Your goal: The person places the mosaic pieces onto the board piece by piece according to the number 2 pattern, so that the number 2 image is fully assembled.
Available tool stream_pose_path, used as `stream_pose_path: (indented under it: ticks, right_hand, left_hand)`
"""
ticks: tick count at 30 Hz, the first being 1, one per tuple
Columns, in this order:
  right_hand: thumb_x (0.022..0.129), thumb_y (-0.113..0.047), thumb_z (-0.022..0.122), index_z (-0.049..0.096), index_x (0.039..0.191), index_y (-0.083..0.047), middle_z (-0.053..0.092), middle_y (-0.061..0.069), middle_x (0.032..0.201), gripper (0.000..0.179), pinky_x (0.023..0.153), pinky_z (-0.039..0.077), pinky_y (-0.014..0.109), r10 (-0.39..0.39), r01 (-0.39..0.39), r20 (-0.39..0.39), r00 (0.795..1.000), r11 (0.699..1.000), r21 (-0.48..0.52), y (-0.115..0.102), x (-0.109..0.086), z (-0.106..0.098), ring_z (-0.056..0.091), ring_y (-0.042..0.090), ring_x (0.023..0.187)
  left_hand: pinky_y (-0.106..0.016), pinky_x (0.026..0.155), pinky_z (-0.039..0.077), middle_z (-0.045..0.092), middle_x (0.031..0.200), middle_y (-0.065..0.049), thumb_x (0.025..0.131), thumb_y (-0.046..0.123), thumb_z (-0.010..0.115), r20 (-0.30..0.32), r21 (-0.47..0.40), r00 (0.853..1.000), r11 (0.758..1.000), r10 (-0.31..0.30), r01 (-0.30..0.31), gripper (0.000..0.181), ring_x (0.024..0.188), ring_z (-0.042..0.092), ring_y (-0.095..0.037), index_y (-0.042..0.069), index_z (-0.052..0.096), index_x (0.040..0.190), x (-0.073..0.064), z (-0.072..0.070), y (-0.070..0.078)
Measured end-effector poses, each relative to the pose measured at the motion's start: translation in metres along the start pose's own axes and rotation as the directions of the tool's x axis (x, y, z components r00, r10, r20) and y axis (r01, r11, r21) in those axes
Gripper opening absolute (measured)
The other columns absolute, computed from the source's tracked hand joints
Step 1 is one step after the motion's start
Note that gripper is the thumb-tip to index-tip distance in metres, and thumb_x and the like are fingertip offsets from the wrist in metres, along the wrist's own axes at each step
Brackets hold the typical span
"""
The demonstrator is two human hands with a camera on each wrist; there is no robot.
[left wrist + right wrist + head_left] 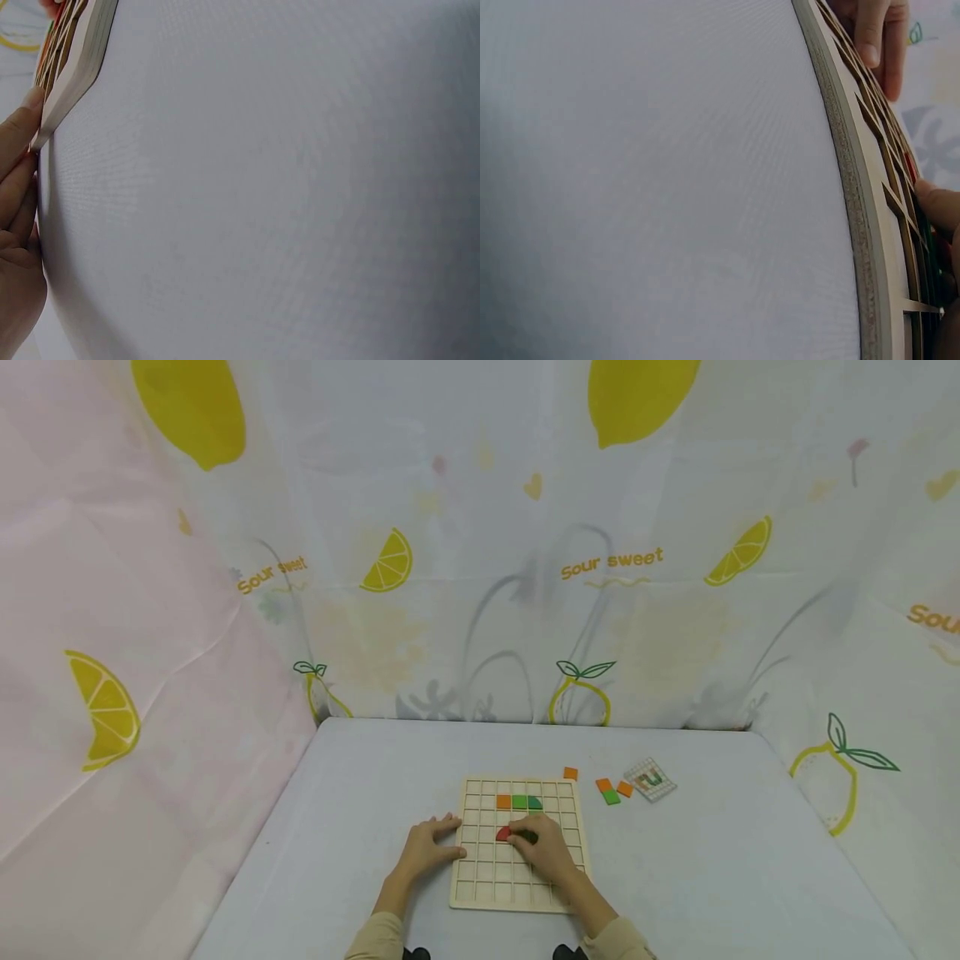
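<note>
A pale wooden grid board [483, 893] lies on the table, an orange square tile [503, 802], a green square tile [519, 802] and a dark green round-cornered tile [535, 802] side by side in one upper row. My right hand [551, 852] reaches over the board and pinches a red quarter-round tile [502, 834] at a cell near the middle. Dark green shows beneath that hand, partly hidden by the fingers. At the board's left edge rests my left hand [426, 852], thumb and forefinger spread and touching the rim; in the left wrist view its thumb [31, 101] lies against the edge.
Right of the board's top corner lie a loose orange tile [571, 773], an orange tile [604, 785] touching a green one [611, 797], and another orange tile [625, 789]. Beside them is a pattern card [660, 788] with a printed grid. Lemon-print cloth [480, 635] hangs behind the white table.
</note>
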State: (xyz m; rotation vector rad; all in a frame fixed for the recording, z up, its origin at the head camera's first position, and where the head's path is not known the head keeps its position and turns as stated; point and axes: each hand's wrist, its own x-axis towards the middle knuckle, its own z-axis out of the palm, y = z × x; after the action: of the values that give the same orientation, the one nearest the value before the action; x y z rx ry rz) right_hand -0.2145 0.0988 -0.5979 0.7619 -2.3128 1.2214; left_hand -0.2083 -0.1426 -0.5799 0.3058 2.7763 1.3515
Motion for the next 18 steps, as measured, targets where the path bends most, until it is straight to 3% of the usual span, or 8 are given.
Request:
stream_pose_path:
  ticks: [11, 15, 18]
  right_hand:
    - [0.071, 0.004, 0.075, 0.071, 0.092, 0.000, 0.071, 0.006, 0.088, 0.021, 0.073, 0.056, 0.029, 0.069, -0.067, 0.023, 0.997, 0.994, -0.082, -0.007, -0.005, -0.010, 0.064, 0.021, 0.083]
    - [0.069, 0.009, 0.074, 0.070, 0.090, 0.003, 0.070, 0.009, 0.086, 0.022, 0.072, 0.057, 0.026, 0.063, -0.066, -0.087, 0.994, 0.998, -0.024, -0.004, -0.010, -0.020, 0.066, 0.023, 0.080]
    - [0.070, 0.012, 0.072, 0.069, 0.088, 0.006, 0.070, 0.013, 0.083, 0.019, 0.066, 0.057, 0.025, 0.097, -0.098, -0.217, 0.971, 0.995, 0.004, 0.004, -0.012, -0.035, 0.067, 0.025, 0.074]
  left_hand:
    - [-0.064, 0.105, 0.026, 0.056, 0.126, -0.023, 0.069, 0.020, 0.082, -0.006, -0.011, 1.000, 1.000, 0.001, -0.001, 0.054, 0.124, 0.038, -0.054, 0.001, 0.065, 0.117, 0.000, 0.000, -0.002]
    - [-0.064, 0.104, 0.028, 0.057, 0.125, -0.023, 0.069, 0.020, 0.082, -0.008, 0.001, 1.000, 1.000, 0.007, -0.007, 0.054, 0.123, 0.039, -0.054, 0.001, 0.065, 0.116, 0.000, 0.000, -0.001]
    - [-0.063, 0.103, 0.030, 0.057, 0.125, -0.022, 0.068, 0.020, 0.082, -0.007, 0.008, 1.000, 1.000, 0.005, -0.005, 0.054, 0.123, 0.039, -0.054, 0.001, 0.065, 0.116, 0.001, 0.001, -0.001]
